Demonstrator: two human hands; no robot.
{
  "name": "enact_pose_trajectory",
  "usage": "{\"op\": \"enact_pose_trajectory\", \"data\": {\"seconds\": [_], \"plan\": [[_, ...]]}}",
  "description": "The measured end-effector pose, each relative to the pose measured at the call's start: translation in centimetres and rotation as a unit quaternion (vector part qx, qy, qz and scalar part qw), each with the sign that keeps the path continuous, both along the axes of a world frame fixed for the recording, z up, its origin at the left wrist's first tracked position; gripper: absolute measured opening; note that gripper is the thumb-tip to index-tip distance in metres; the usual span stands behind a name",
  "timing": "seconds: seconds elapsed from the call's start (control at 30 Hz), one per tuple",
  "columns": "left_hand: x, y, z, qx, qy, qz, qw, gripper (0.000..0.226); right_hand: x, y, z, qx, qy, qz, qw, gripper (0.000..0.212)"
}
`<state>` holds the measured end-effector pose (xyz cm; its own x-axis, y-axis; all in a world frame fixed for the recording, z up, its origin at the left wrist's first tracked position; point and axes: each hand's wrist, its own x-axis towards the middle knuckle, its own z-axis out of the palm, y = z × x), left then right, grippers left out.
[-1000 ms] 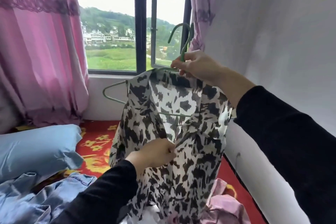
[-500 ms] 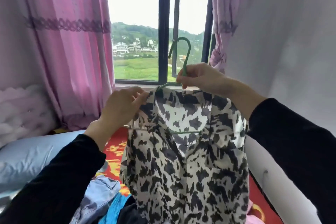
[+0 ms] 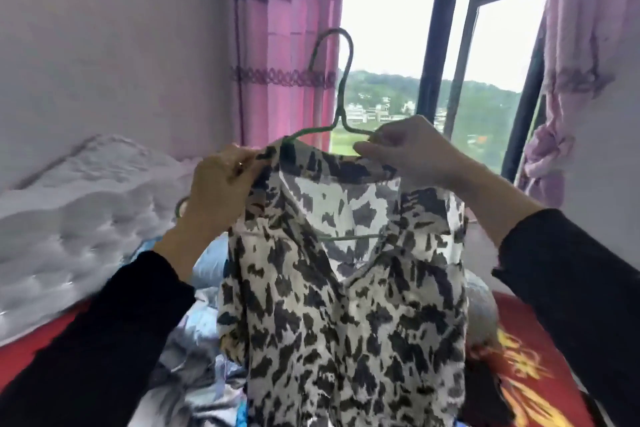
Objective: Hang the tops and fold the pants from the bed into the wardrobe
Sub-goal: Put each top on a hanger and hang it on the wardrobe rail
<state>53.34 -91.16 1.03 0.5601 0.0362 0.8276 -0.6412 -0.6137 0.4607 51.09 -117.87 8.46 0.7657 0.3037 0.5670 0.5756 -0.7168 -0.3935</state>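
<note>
Pink curtains (image 3: 284,45) are framing the far window (image 3: 388,45). Nearer, the left hand (image 3: 221,184) and right hand (image 3: 412,149) are pinching the spotted top (image 3: 346,322), screening the bed (image 3: 540,357).

We see the top (image 3: 346,305) as thin, matt cloth, with light showing through below its collar. The hanger (image 3: 341,87) looks like slim wire with a dull green coating. The curtain (image 3: 284,45) is sheer pink cloth with a lace band. The headboard (image 3: 69,218) is tufted, glossy padding. Our sleeves (image 3: 104,340) are matt black cloth.
</note>
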Motion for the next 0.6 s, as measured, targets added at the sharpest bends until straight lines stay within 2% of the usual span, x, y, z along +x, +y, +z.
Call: {"op": "enact_pose_trajectory", "data": {"seconds": [0.17,0.33,0.47,0.6], "plan": [[-6.3,8.2,-2.5,-0.003,0.032,0.117,0.993,0.018,-1.2,8.5,-1.6,0.018,0.035,0.131,0.991,0.024],[-13.3,18.2,-3.2,-0.085,0.074,0.16,0.981,0.018,-3.1,19.1,-1.1,-0.017,0.111,0.273,0.955,0.025],[-19.2,26.3,-3.7,-0.074,0.114,0.255,0.958,0.017,-5.0,29.2,-1.8,-0.067,0.097,0.334,0.935,0.028],[-26.0,35.0,-4.5,-0.04,0.206,0.335,0.919,0.014,-8.9,39.6,-3.0,-0.134,0.055,0.383,0.912,0.031]]}}
